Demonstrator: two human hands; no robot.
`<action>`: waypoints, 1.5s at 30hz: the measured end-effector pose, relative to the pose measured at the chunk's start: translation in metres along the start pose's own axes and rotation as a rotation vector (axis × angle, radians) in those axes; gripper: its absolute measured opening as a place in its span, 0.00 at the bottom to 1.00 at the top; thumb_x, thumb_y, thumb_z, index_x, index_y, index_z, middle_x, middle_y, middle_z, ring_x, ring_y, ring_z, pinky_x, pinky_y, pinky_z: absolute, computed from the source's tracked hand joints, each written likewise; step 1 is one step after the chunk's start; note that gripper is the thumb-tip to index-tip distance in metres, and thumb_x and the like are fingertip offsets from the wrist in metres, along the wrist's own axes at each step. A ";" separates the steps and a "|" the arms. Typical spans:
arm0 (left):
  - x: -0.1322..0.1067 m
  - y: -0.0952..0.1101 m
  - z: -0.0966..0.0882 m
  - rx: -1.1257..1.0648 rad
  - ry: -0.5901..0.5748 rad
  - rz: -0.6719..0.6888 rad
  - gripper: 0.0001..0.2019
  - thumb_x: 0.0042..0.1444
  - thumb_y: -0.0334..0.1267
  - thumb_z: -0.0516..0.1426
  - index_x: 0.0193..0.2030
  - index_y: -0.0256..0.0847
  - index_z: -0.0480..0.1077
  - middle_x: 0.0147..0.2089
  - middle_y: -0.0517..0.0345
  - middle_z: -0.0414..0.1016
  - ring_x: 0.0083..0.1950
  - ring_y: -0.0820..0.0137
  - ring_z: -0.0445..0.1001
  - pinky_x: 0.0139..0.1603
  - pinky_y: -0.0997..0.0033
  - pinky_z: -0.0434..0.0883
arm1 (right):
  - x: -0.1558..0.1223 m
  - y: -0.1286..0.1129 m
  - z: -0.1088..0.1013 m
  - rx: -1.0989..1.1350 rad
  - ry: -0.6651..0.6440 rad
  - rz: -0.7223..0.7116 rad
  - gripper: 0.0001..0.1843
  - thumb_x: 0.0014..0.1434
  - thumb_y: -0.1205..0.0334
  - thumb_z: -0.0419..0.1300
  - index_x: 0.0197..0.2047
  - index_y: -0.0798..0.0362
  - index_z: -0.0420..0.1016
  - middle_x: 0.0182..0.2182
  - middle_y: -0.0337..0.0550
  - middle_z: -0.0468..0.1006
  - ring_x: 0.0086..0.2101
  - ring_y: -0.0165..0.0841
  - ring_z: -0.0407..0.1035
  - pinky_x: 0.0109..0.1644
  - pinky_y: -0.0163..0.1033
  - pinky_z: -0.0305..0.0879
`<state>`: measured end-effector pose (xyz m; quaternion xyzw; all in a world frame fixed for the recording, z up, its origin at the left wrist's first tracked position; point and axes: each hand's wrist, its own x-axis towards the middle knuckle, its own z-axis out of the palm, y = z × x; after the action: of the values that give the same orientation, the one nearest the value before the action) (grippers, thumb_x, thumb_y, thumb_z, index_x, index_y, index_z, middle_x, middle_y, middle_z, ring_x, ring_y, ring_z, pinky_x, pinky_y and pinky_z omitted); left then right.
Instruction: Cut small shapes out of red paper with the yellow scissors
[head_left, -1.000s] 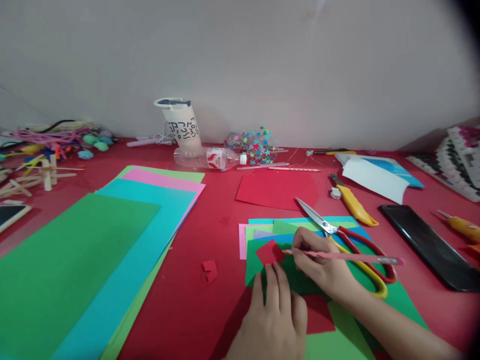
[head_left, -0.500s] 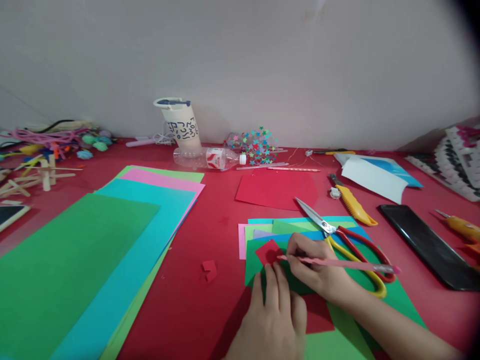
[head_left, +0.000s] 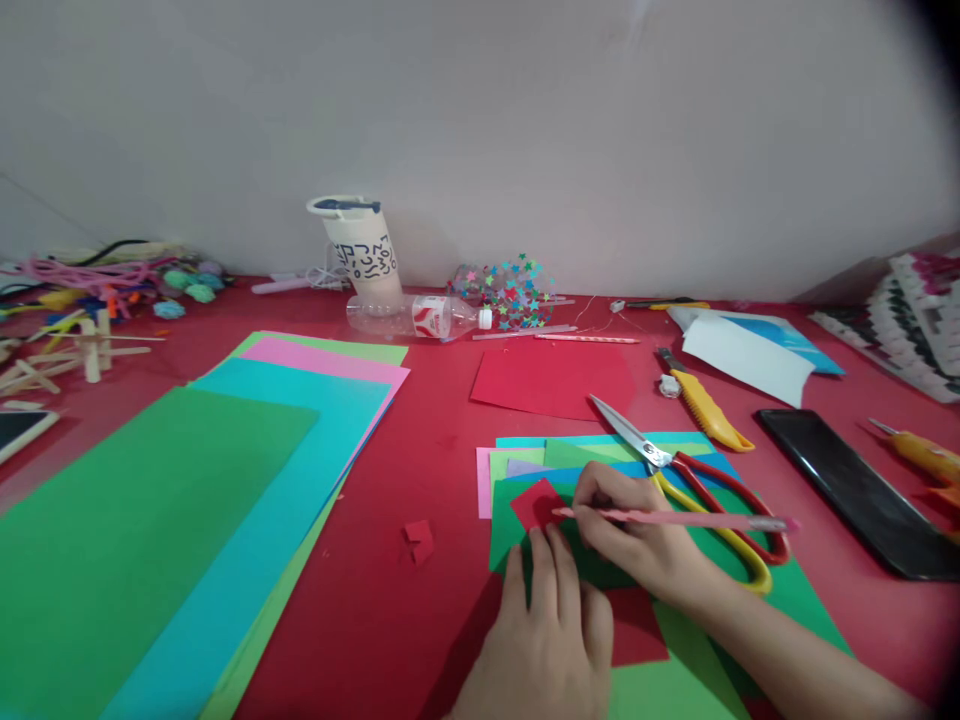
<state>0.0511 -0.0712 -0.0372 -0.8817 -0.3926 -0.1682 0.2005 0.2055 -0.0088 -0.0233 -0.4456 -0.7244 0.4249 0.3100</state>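
Observation:
A pink pencil with an eraser end is pinched in my right hand, its tip resting on a small red piece of paper. My left hand lies flat with fingers stretched, fingertips touching the lower edge of that red piece. Beneath both hands is a stack of coloured paper, a dark green sheet on top. Another red piece shows beside my left hand. Scissors with red and yellow handles lie just past my right hand, partly hidden by it.
Large coloured sheets lie on the left, with small red scraps nearby. A yellow utility knife and a black phone lie to the right. Behind are a red sheet, a plastic bottle and a white cup.
The pencil tip has shifted very slightly left on the red paper, and its eraser end has risen a little. My left hand stays in place.

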 end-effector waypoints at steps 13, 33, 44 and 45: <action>-0.001 -0.001 0.000 0.005 0.005 0.006 0.10 0.56 0.26 0.44 0.35 0.33 0.66 0.45 0.36 0.78 0.45 0.54 0.78 0.44 0.59 0.71 | 0.003 -0.001 -0.001 0.005 -0.020 -0.014 0.10 0.58 0.72 0.52 0.28 0.49 0.60 0.21 0.30 0.60 0.21 0.28 0.52 0.23 0.33 0.52; 0.001 -0.002 -0.008 -0.030 -0.022 0.013 0.13 0.54 0.25 0.44 0.36 0.30 0.69 0.46 0.32 0.78 0.46 0.52 0.78 0.42 0.58 0.74 | -0.005 -0.003 0.002 0.082 0.038 0.024 0.11 0.59 0.74 0.52 0.29 0.48 0.60 0.21 0.29 0.60 0.21 0.28 0.53 0.22 0.33 0.52; -0.001 -0.002 -0.007 -0.042 -0.040 0.023 0.12 0.55 0.26 0.45 0.36 0.30 0.69 0.45 0.32 0.78 0.46 0.50 0.77 0.42 0.56 0.74 | -0.002 -0.004 0.003 0.091 0.022 0.058 0.10 0.57 0.74 0.51 0.29 0.49 0.61 0.21 0.29 0.60 0.22 0.28 0.52 0.23 0.33 0.50; -0.001 -0.001 -0.007 -0.044 -0.046 0.022 0.12 0.55 0.26 0.45 0.36 0.30 0.68 0.46 0.32 0.77 0.47 0.50 0.77 0.42 0.56 0.74 | -0.003 -0.005 0.003 0.094 0.014 0.061 0.10 0.57 0.74 0.51 0.28 0.49 0.61 0.21 0.29 0.60 0.21 0.28 0.52 0.23 0.33 0.50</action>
<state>0.0485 -0.0742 -0.0317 -0.8939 -0.3835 -0.1541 0.1738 0.2025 -0.0135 -0.0203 -0.4554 -0.6875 0.4646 0.3226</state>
